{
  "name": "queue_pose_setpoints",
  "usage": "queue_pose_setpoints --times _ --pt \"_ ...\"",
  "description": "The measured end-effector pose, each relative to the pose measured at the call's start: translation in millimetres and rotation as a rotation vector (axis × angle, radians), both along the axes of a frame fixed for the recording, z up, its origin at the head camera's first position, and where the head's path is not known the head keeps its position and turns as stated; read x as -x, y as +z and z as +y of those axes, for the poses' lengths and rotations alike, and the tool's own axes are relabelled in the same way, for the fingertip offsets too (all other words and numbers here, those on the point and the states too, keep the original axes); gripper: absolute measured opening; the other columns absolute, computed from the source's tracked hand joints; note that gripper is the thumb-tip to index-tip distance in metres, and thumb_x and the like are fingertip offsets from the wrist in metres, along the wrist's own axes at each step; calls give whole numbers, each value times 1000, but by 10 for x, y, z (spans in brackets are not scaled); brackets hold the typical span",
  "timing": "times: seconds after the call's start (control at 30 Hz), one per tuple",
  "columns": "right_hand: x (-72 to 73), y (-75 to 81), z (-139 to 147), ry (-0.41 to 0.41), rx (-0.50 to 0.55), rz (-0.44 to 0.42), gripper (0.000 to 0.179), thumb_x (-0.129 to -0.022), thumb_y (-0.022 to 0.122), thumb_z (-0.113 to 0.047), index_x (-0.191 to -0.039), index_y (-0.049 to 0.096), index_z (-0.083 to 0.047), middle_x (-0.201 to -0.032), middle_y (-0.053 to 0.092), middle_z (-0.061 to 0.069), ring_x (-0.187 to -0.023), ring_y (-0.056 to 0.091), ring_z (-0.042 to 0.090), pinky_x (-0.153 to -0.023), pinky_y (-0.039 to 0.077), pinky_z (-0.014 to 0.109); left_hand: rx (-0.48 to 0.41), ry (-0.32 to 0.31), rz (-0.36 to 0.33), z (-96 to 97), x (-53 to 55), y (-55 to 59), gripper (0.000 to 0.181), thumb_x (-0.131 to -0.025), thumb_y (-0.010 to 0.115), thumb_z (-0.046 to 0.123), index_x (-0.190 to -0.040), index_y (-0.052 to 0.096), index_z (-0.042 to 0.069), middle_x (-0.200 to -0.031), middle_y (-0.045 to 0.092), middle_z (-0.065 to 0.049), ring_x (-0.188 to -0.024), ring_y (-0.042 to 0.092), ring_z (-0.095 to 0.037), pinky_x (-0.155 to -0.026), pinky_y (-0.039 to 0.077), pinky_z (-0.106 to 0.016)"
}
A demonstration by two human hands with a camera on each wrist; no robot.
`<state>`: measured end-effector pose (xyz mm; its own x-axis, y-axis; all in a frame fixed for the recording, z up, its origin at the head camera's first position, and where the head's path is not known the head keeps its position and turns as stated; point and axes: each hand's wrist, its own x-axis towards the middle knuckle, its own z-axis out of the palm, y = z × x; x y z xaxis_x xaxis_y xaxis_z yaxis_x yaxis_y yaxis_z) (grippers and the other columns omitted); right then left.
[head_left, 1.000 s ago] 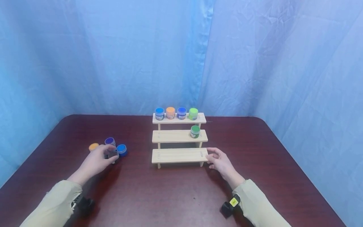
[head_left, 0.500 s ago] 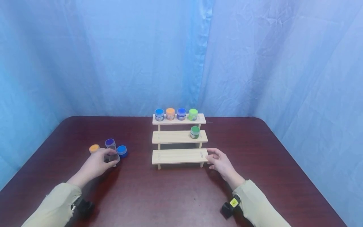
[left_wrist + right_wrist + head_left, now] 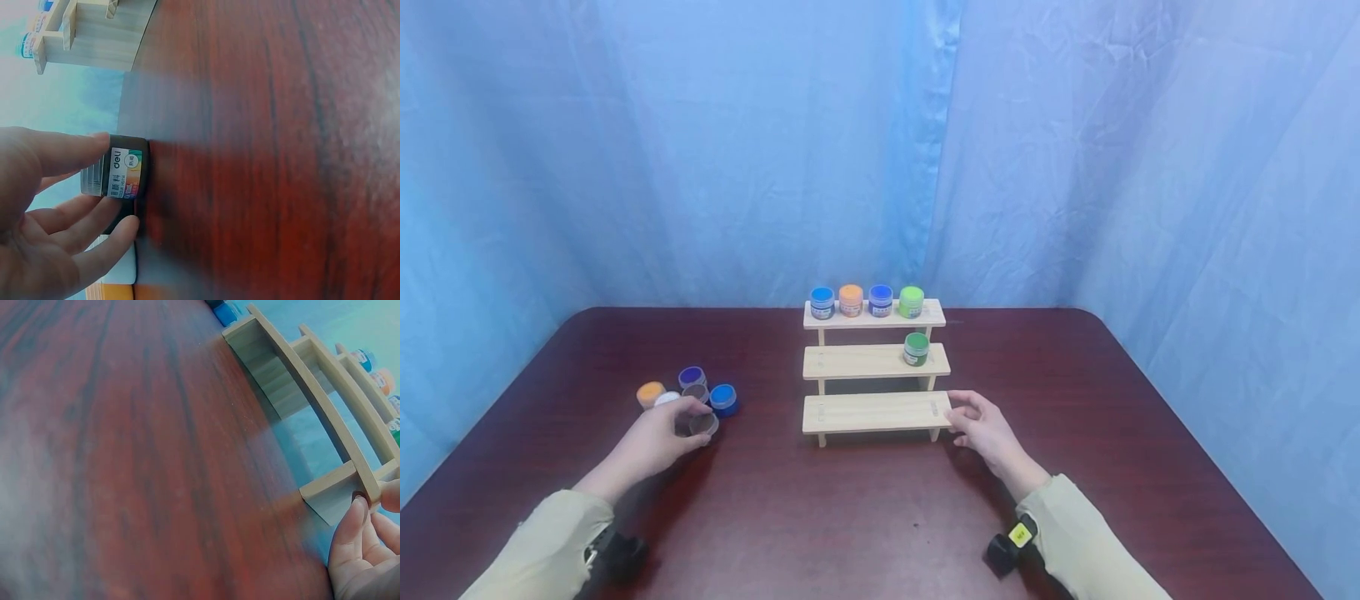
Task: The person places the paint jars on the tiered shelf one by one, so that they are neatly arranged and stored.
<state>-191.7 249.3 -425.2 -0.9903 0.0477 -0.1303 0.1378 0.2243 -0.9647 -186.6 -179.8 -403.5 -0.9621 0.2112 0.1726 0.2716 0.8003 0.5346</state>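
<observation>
Thumb and fingers of my left hand (image 3: 651, 437) pinch a dark paint jar (image 3: 128, 169) with a clear lid and a "deli" label. It is upright, at the near side of a group of jars at left. In that group are a yellow-orange jar (image 3: 650, 392), a white-topped jar (image 3: 667, 398), a purple jar (image 3: 692, 377), a dark brown jar (image 3: 696, 392) and a blue jar (image 3: 724, 398). At the right end of the lowest step of a three-step wooden rack (image 3: 872, 412), my right hand (image 3: 988, 433) grips the board, thumb at its front edge.
Blue, orange, violet and light green jars (image 3: 912, 302) stand in a row on the rack's top step. A dark green jar (image 3: 916, 350) sits at the right of the middle step. Blue curtains (image 3: 737, 150) surround the dark red table (image 3: 850, 525).
My left hand has drawn the dark jar slightly toward me and right, so the brown and white-topped jars behind it show. My right hand stays at the rack.
</observation>
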Motion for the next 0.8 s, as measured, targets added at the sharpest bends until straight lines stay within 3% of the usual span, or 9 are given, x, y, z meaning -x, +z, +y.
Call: queue_pose_setpoints --times 0.27,0.8 --pt "-2 4 0 2 -1 3 39 -90 50 -2 -129 45 1 -83 60 0 -71 54 11 -58 48 21 -8 -16 -4 5 -24 0 34 -73 75 4 -104 62 -1 -101 65 -20 -94 62 -38 -85 48 -55" --pt "-6 -4 -7 1 -5 1 39 -90 51 -3 -128 46 1 -84 61 2 -71 54 12 -58 48 21 -16 -11 -7 17 -47 13 31 -73 74 5 -101 61 2 -98 65 -17 -93 62 -36 -84 49 -55"
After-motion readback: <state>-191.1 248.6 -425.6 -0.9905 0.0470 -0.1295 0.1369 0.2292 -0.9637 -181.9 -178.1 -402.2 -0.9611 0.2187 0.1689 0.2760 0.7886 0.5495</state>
